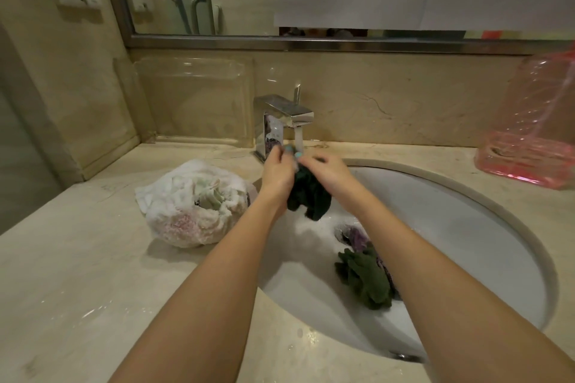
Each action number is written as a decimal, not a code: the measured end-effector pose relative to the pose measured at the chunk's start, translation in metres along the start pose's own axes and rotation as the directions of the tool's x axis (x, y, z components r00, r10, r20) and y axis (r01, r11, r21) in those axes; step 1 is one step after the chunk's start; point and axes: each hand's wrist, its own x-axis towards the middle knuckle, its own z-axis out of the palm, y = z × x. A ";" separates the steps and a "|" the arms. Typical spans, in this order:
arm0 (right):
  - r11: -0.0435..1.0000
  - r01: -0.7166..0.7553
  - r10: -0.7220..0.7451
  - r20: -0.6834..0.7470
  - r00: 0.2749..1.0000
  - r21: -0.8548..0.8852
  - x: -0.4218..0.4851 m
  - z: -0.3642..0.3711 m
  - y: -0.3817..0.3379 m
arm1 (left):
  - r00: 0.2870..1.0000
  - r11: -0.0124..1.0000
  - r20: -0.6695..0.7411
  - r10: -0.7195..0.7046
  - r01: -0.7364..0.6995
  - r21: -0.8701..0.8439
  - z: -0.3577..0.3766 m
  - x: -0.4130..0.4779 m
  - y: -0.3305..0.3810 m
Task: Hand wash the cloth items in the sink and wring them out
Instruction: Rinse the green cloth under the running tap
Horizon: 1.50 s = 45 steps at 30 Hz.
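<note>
Down in the smooth white oval sink (466,242), a crumpled olive cloth (367,280) lies against a purple one (357,238) by the sudsy drain. Just beyond, the left hand (277,171) and right hand (326,172) each have their grip clamped on 1 wet dark-green cloth (308,196), bunched under the square chrome faucet (283,115) stream. Left, on the wet marble tabletop (93,289), a white mesh bundle (193,205) holds pale fabrics.

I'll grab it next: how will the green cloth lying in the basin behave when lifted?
The green cloth lies crumpled in the wet sink, so it will probably hang limp. It looks soaked, so likely heavy for its size and dripping. Suds beside it suggest a slippery feel.
</note>
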 end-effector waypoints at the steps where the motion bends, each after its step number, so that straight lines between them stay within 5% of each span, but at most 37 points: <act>1: 0.999 -0.038 0.039 0.046 0.998 -0.012 -0.003 0.007 0.001 | 0.998 1.000 -0.055 0.018 -0.017 0.020 0.000 0.003 -0.001; 5: 0.994 -0.073 0.077 0.046 0.996 -0.080 0.000 0.022 -0.001 | 0.978 0.994 -0.206 -0.040 0.060 0.093 0.003 0.005 -0.004; 8: 0.975 -0.093 0.141 -0.244 0.960 0.201 0.015 0.016 0.002 | 0.990 0.986 -0.139 0.022 0.002 0.169 0.026 -0.015 -0.001; 11: 0.905 -0.146 0.245 -0.208 0.947 0.399 0.019 0.010 0.008 | 0.985 0.955 -0.076 0.157 -0.132 0.267 0.036 -0.030 0.005; 17: 0.996 -0.089 0.090 -0.041 0.995 0.031 -0.007 0.035 -0.006 | 0.978 0.983 -0.205 -0.044 0.079 0.164 -0.009 0.006 -0.002; 23: 0.921 -0.175 0.272 -0.251 0.929 0.349 0.009 0.015 0.012 | 0.992 0.957 0.000 0.130 -0.125 0.262 0.032 -0.025 0.003; 27: 0.958 -0.035 0.130 -0.322 0.938 0.285 0.003 0.022 0.008 | 0.975 0.970 -0.103 0.198 -0.180 0.160 0.028 -0.019 0.003; 30: 0.991 0.074 -0.040 -0.280 0.959 0.112 0.002 0.031 -0.001 | 0.979 0.997 -0.194 0.061 -0.050 0.062 0.014 -0.010 0.004; 35: 1.000 0.011 -0.013 -0.329 0.944 -0.008 0.012 0.016 0.009 | 0.989 0.980 0.085 -0.121 0.105 0.168 0.011 -0.021 0.006; 38: 0.954 -0.126 0.195 -0.246 0.949 0.272 0.017 0.007 0.012 | 0.965 0.989 0.218 -0.148 0.145 0.028 0.001 -0.019 0.007; 40: 0.863 -0.212 0.286 -0.097 0.953 0.458 0.020 0.001 0.017 | 0.984 0.987 0.165 -0.061 0.084 -0.139 -0.003 -0.011 0.008; 43: 0.895 -0.300 0.286 0.091 0.954 0.330 0.015 -0.004 0.030 | 0.994 0.954 0.113 -0.005 0.039 -0.297 -0.007 -0.006 0.014; 45: 0.935 -0.279 0.264 0.095 0.960 0.217 0.011 -0.010 0.033 | 0.990 0.987 0.141 0.004 0.018 -0.159 -0.011 -0.004 0.010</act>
